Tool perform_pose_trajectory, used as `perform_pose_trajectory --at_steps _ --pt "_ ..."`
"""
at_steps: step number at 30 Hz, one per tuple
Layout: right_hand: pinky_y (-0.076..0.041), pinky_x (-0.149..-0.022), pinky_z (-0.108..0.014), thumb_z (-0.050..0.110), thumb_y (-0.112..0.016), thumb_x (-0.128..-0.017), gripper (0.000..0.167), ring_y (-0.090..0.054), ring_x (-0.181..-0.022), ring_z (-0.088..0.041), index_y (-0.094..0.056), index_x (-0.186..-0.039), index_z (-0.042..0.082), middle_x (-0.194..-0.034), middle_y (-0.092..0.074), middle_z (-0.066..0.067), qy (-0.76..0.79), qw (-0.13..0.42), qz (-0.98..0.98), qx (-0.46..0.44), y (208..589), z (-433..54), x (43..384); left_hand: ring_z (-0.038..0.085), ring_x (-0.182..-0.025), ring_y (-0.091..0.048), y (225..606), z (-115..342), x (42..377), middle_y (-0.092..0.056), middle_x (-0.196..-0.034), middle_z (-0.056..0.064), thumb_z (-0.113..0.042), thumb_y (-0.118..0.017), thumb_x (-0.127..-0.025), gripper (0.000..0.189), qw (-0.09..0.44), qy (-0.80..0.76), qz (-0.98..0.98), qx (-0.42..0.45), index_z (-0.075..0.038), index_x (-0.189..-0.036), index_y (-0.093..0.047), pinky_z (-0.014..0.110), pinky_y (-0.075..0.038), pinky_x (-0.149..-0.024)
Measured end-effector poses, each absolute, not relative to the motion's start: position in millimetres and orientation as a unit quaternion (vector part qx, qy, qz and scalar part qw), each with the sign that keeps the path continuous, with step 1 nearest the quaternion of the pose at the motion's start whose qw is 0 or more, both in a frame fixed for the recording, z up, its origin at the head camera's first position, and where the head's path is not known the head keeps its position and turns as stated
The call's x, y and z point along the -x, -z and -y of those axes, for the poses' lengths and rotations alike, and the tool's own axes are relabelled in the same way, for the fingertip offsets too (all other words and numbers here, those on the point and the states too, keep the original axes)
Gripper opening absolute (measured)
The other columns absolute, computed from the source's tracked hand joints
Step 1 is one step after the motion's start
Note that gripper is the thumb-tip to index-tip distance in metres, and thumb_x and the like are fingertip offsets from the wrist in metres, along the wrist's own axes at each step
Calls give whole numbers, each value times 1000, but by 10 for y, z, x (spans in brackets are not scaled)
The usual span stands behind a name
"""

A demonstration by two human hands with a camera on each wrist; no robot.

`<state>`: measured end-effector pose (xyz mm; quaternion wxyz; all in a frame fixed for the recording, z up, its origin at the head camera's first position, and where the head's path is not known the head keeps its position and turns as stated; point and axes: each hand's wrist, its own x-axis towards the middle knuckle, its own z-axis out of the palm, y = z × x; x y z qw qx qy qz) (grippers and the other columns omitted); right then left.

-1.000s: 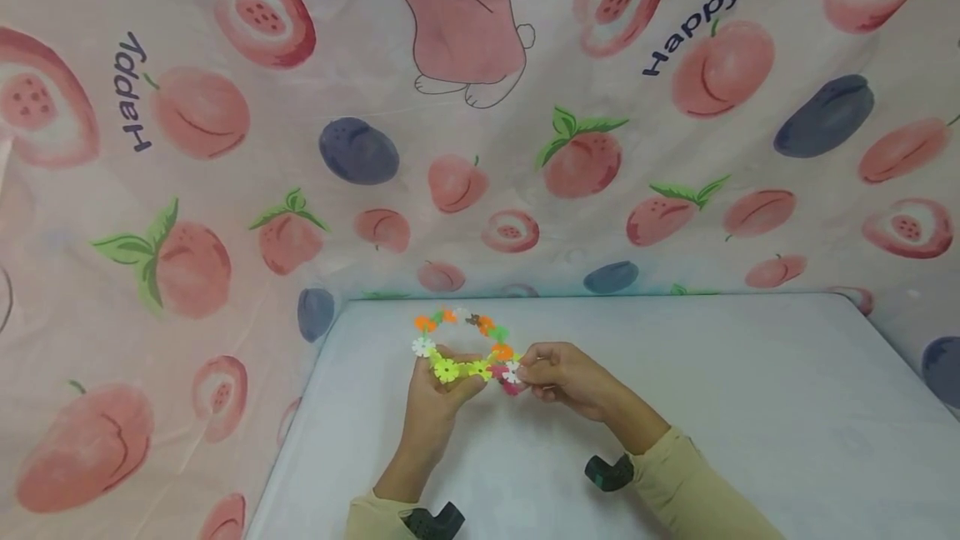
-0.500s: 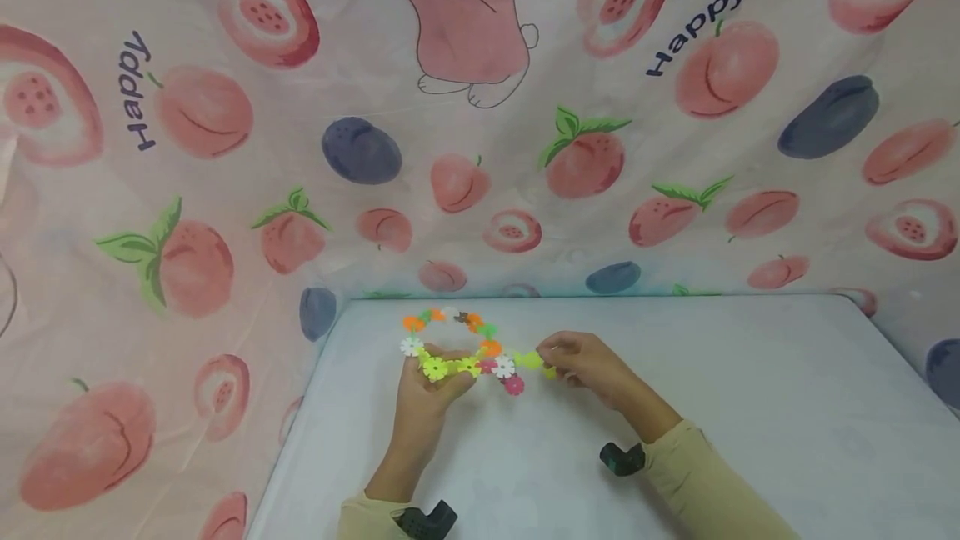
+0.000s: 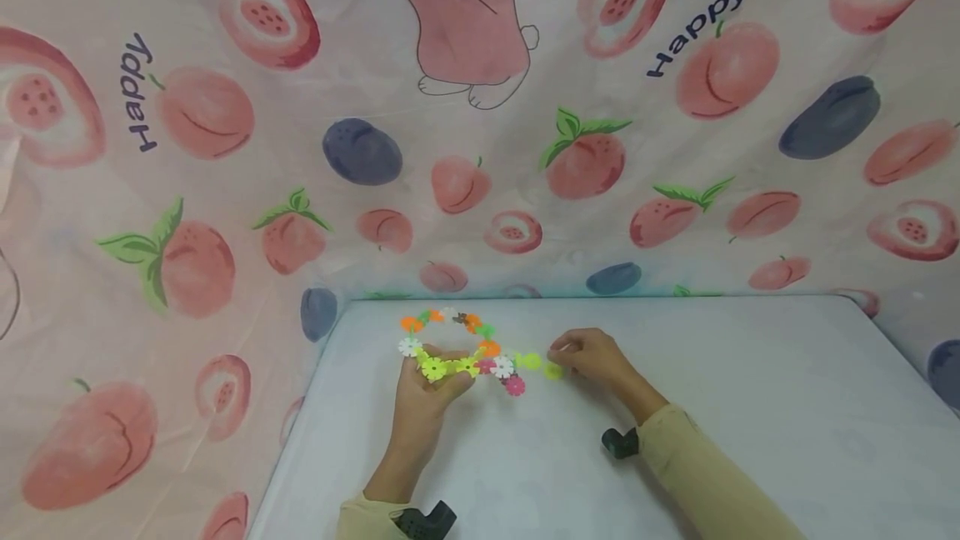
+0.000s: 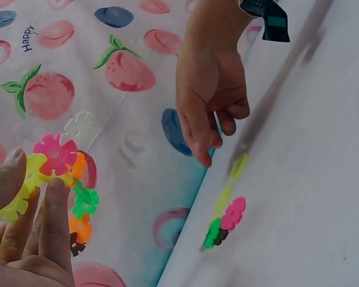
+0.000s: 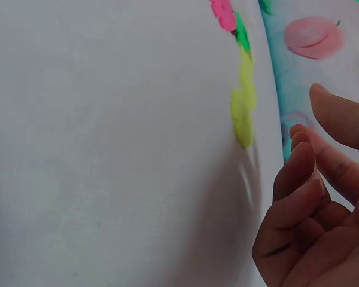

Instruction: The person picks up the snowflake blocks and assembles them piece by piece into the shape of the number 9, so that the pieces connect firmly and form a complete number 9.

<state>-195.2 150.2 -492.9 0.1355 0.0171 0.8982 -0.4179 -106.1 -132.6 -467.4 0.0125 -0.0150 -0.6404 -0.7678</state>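
A ring of joined plastic snowflake discs (image 3: 433, 368) in yellow, white, orange, green, brown and pink is held up by my left hand (image 3: 423, 402). In the left wrist view its thumb and fingers grip the ring's yellow discs (image 4: 31, 171). Lower down, a short chain of yellow, green, brown and pink snowflake discs (image 4: 225, 198) lies on the table. My right hand (image 3: 596, 357) hovers close beside the chain's yellow end (image 3: 553, 371). In the right wrist view, thumb and fingers stand apart with nothing between them, and the yellow discs (image 5: 244, 113) are clear of the fingertips.
The white table (image 3: 712, 373) ends at a back edge against a fruit-printed curtain (image 3: 480, 132). The curtain also hangs along the left side. Black wrist devices (image 3: 621, 442) sit on both forearms.
My right hand has drawn away to the right from the ring, first with the yellow discs, then letting go of them. The left hand shifted slightly left with the ring.
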Motion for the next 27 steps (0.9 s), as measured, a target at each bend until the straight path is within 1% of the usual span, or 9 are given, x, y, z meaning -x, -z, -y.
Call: perform_pose_trajectory --at_steps 2,5,8,11,13,16,23,27 --pt "-54 -70 -31 32 -77 -90 22 -61 -79 -20 -77 -102 14 -90 -70 -4 405 133 -904 -8 4951 -1499 1960 24 -122 -64 4673 1326 1060 -58 -137 28 -11 -81 -86 55 12 771 637 16 -10 -122 -40 27 -57 -95" --pt "-56 -77 -36 28 -80 -87 18 -62 -86 -20 -77 -99 14 -94 -71 -2 379 131 -916 4 5012 -1504 1968 24 -122 -64 4674 1326 1062 -58 -137 29 -11 -81 -86 55 11 773 634 17 -10 -122 -39 27 -57 -95" --pt "-54 -76 -36 23 -84 -83 19 -60 -86 -19 -76 -98 15 -90 -69 -1 354 123 -927 17 5068 -1512 1969 24 -122 -64 4674 1322 1062 -60 -135 26 -10 -81 -86 55 13 775 631 16 -10 -122 -40 28 -57 -96" --pt "-51 -71 -33 19 -86 -79 23 -58 -81 -19 -76 -99 14 -86 -66 -2 344 116 -932 24 5090 -1511 1965 24 -122 -64 4670 1318 1062 -61 -134 24 -9 -81 -86 55 14 777 629 15 -10 -122 -40 28 -57 -96" --pt "-50 -71 -32 17 -86 -79 23 -57 -81 -19 -76 -99 14 -86 -65 -2 341 113 -933 25 5090 -1506 1960 24 -122 -64 4670 1316 1064 -61 -134 23 -9 -81 -86 55 14 776 630 13 -10 -122 -40 28 -57 -96" --pt "-52 -73 -35 17 -86 -79 22 -58 -83 -20 -76 -99 14 -88 -66 -3 337 115 -934 23 5098 -1498 1966 24 -122 -64 4674 1315 1067 -59 -136 27 -10 -81 -86 55 13 774 633 10 -10 -122 -39 27 -57 -96" --pt "-55 -81 -40 17 -86 -80 22 -60 -87 -20 -74 -98 13 -92 -68 -3 328 128 -936 20 5097 -1489 1979 24 -121 -64 4676 1310 1069 -60 -135 27 -9 -80 -86 54 15 768 640 7 -10 -122 -39 27 -57 -96" --pt "-56 -81 -40 15 -87 -78 22 -61 -87 -19 -72 -94 14 -92 -69 -2 324 129 -937 29 5092 -1489 1976 24 -122 -64 4683 1313 1070 -61 -134 24 -8 -80 -87 54 14 768 640 6 -9 -122 -39 27 -56 -97"
